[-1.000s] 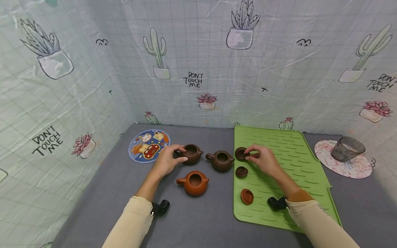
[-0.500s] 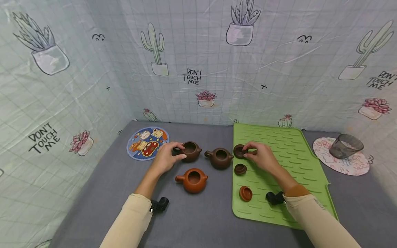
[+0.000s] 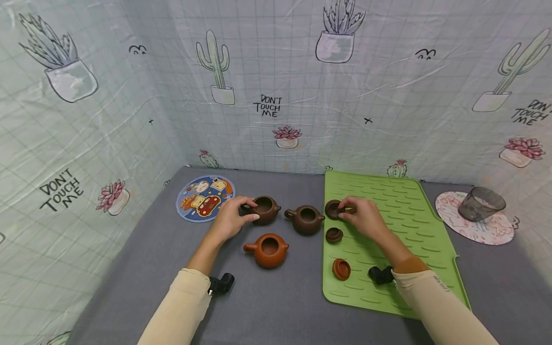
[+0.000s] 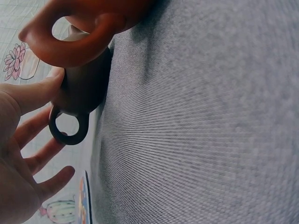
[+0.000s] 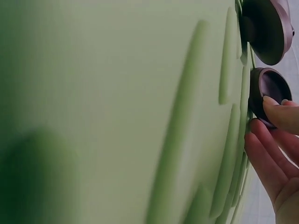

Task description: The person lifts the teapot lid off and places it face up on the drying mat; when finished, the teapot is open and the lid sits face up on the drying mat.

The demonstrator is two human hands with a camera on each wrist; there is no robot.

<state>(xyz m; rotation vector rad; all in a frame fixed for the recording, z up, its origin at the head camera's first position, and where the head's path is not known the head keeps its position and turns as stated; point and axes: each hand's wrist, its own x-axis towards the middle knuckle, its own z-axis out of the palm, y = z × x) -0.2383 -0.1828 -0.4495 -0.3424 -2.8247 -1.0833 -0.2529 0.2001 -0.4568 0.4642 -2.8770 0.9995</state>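
My left hand (image 3: 230, 220) pinches a dark brown clay teapot (image 3: 269, 219) by its handle side, thumb at the near side of its body. The left wrist view shows the thumb on that teapot (image 4: 86, 88) and the other fingers spread around its ring handle (image 4: 70, 139). On the green mat, my right hand (image 3: 366, 216) pinches the rim of an upturned dark brown teapot lid (image 3: 331, 211) between thumb and fingers. A second dark brown teapot (image 3: 307, 227) stands between the hands, and an orange-brown teapot (image 3: 270, 260) sits nearer. All three teapots are uncovered.
A smaller dark lid (image 3: 334, 235) and an orange-brown lid (image 3: 341, 270) lie on the green mat (image 3: 388, 299). Back left is a round cartoon coaster (image 3: 189, 215). A smoky glass (image 3: 479, 207) stands on a pink-patterned mat (image 3: 487, 235) at right. Printed cloth (image 3: 241, 139) walls the table.
The head view has shifted slightly, moving everything a little up in the frame. Both hands keep their places on the teapot and the lid.
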